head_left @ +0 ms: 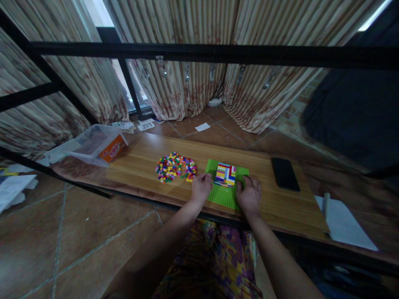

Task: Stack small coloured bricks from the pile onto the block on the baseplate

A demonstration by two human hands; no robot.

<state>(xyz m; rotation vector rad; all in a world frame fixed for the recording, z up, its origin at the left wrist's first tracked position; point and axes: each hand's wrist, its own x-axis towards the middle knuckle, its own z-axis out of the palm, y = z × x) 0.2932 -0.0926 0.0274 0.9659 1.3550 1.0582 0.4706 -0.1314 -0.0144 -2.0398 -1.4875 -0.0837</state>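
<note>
A green studded baseplate (222, 197) lies on the wooden board, with a flat block of multicoloured toy bricks (225, 174) built on it. Just left of that block is my left hand (202, 187), its thumb and fingers pinched together; whatever they hold is too small to make out. My right hand (249, 193) rests on the plate's right edge, fingers slightly bent and apart, with nothing seen in it. Left of my left hand, loose small bricks (171, 169) in many colours are spread in a rough ring.
A black phone (284, 173) lies to the right on the wooden board (140, 170). At the left end stands a clear plastic box (90, 143) with an orange label. White paper (346, 222) sits beyond the right end. A black metal bar (199, 52) crosses before the curtains.
</note>
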